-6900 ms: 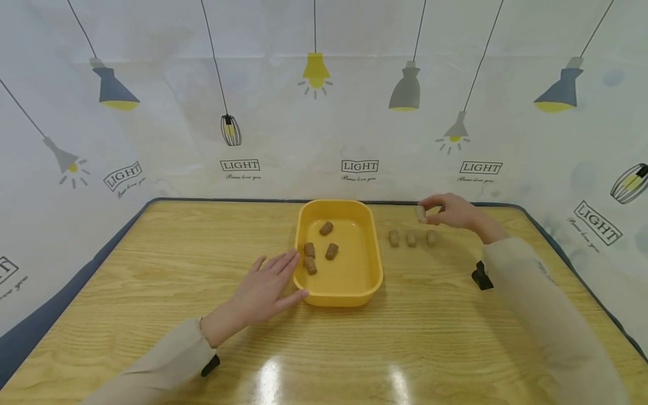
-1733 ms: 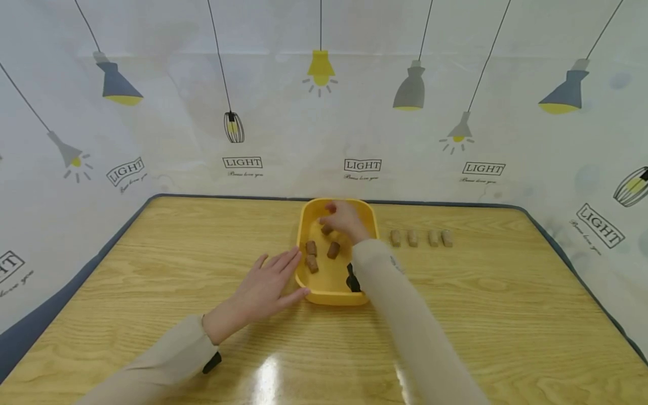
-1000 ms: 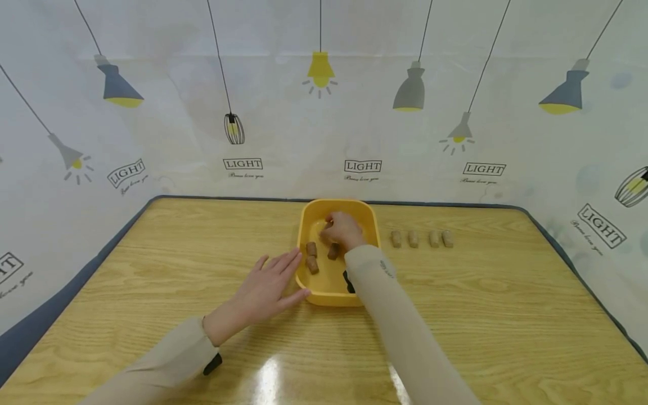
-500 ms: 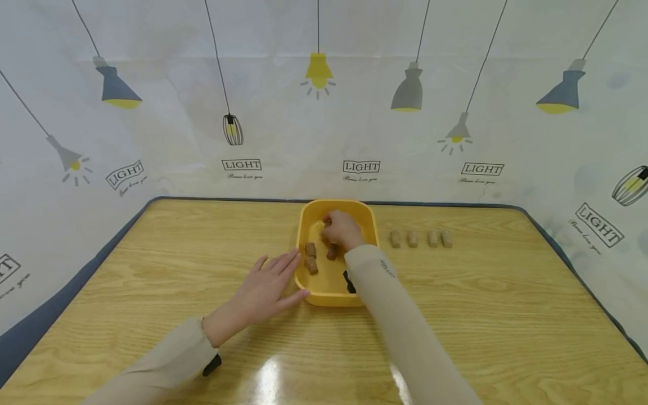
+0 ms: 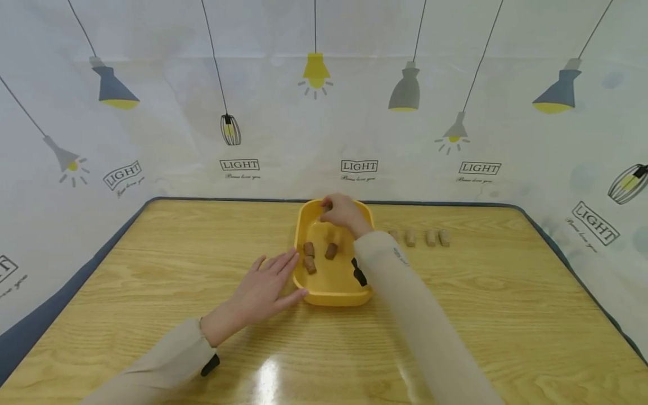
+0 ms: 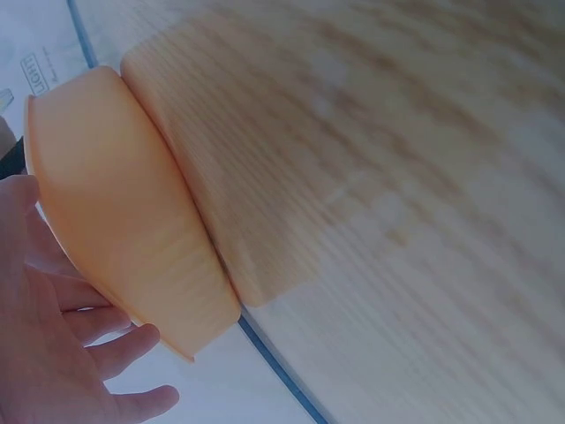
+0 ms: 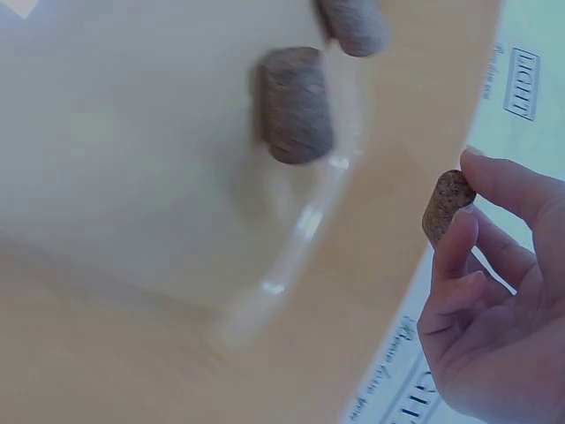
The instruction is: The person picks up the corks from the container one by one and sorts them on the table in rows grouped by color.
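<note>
A yellow plastic basin (image 5: 339,299) stands near the back of the wooden table. My right hand (image 5: 344,212) is over its far end, pinching a brown cork (image 7: 446,208) between thumb and fingertips, as the right wrist view shows. In the head view that cork is mostly behind the fingers. Three more corks lie in the basin: one cork (image 5: 331,251) by itself and two, an upper cork (image 5: 309,249) and a lower cork (image 5: 310,265), end to end by the left wall. My left hand (image 5: 263,287) touches the basin's left rim with straight, spread fingers.
Right of the basin, several corks stand in a row on the table, among them a rightmost cork (image 5: 444,238); the leftmost is partly covered by the right sleeve. Behind the table (image 5: 167,253) hangs a white sheet (image 5: 283,112) printed with lamps.
Earlier my right hand held a cork over the table, and the row there gained one. It then reached into the basin, pinched the far cork and raised it. My left hand stayed put.
</note>
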{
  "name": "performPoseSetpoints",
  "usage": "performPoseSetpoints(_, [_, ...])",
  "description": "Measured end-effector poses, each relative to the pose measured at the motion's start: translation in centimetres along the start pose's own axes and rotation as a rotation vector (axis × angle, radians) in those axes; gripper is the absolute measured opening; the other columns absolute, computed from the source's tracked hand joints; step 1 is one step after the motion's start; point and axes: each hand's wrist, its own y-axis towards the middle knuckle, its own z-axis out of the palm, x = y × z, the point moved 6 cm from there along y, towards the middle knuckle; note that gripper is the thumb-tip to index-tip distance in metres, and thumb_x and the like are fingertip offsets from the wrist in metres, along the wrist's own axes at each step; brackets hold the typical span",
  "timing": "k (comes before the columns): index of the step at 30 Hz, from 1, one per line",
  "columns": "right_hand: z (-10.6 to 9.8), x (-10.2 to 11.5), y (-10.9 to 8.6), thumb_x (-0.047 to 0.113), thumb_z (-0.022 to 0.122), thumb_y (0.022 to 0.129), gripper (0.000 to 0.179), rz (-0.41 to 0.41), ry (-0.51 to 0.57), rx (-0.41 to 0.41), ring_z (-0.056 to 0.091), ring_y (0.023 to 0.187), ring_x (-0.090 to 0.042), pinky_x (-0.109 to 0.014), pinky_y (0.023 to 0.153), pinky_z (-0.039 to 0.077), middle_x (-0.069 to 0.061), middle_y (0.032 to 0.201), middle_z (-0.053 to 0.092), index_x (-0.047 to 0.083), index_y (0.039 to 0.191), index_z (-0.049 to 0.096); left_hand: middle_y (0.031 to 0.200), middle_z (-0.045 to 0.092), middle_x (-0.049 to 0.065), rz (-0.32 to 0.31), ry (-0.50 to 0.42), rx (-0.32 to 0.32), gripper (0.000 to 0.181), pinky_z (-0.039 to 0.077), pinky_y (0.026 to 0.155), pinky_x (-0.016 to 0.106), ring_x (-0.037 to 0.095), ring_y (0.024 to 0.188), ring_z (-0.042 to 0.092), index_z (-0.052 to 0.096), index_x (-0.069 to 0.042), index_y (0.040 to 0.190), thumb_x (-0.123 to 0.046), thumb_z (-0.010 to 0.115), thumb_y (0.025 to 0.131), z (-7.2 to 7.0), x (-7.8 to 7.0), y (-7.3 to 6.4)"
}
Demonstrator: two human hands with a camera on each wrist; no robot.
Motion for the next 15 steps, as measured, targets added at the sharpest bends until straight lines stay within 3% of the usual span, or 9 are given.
performPoseSetpoints(15, [-4.1, 0.7, -1.8, 0.019, 0.065, 0.081, 0.037, -0.108, -0.061, -0.017, 0.049, 0.097, -0.022, -0.034, 0.087, 0.037, -0.009, 0.100, 0.057, 0.000, 0.113, 0.057, 0.139, 0.030, 0.011, -0.007, 0.011, 0.005, 0.073, 0.022, 0.095, 0.051, 0.025, 0.122, 0.033, 0.035, -0.001, 0.134, -0.057, 0.036, 0.087, 0.0, 0.0, 0.1])
